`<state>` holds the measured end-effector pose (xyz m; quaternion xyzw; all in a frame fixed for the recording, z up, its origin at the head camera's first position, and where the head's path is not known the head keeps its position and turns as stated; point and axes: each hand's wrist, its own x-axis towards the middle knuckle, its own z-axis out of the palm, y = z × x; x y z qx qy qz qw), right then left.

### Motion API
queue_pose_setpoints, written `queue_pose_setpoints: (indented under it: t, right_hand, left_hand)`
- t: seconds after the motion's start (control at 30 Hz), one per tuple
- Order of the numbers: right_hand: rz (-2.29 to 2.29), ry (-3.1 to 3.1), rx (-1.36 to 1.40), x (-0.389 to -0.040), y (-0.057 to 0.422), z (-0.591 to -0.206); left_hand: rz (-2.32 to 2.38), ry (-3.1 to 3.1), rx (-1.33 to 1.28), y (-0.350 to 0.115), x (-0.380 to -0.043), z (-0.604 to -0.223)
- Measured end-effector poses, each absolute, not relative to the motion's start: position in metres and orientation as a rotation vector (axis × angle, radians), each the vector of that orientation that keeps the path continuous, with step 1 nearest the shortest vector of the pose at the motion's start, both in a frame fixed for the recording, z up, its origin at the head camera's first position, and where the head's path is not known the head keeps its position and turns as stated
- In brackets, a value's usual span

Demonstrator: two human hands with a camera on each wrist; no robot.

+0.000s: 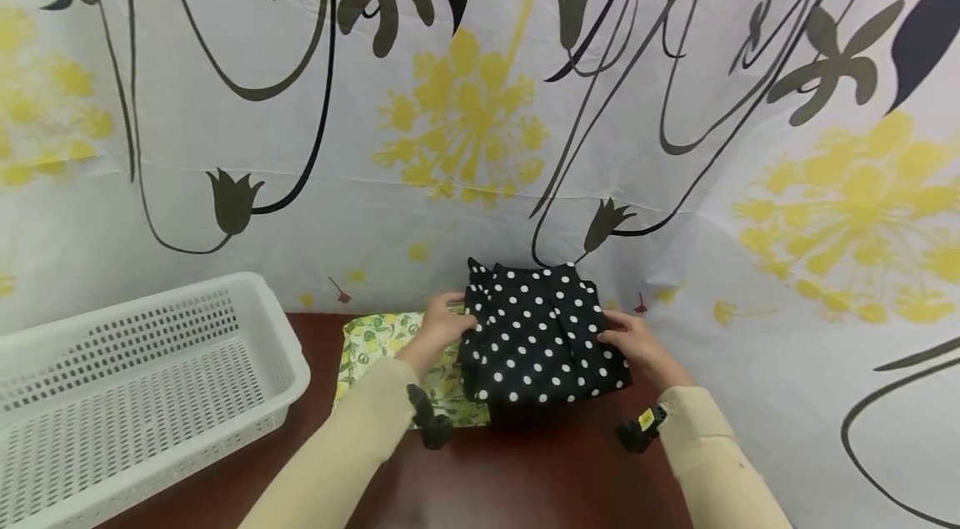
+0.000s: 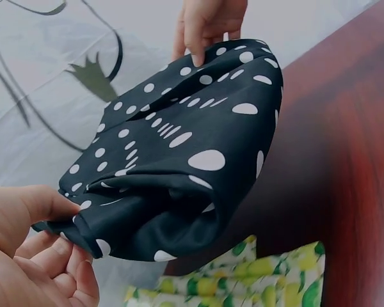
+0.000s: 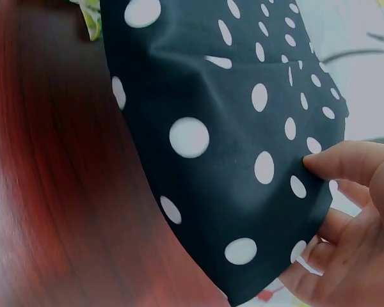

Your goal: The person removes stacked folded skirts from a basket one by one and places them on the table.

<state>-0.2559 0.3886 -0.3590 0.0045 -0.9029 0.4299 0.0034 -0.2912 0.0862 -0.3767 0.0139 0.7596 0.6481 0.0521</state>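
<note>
A folded black cloth with white polka dots (image 1: 536,337) is held up off the table between both hands. My left hand (image 1: 442,325) pinches its left edge, thumb on top and fingers beneath, as the left wrist view shows. On the opposite edge my right hand (image 3: 352,224) pinches the cloth the same way. Folded layers gape open near the left thumb. Partly behind the left hand lies a folded yellow-green lemon-print cloth (image 1: 375,346), flat on the table and partly covered from view by the dotted cloth.
A white perforated plastic basket (image 1: 273,346) stands at the left on the dark red wooden table (image 1: 450,479). A pale sheet with flower prints (image 1: 480,221) hangs behind the table and at its right side.
</note>
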Motion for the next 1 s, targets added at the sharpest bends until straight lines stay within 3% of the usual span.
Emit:
queue_pose_setpoints:
  t: [0.53,1.0]
  right_hand:
    - [1.332,-2.809,-0.220,-0.249,0.433,-0.383]
    - [1.317,-2.798,-0.356,-0.244,0.434,-0.400]
  left_hand:
    - [1.901,2.311,0.080,0.146,-0.291,-0.403]
    - [1.895,2.278,0.009,0.156,-0.288,-0.425]
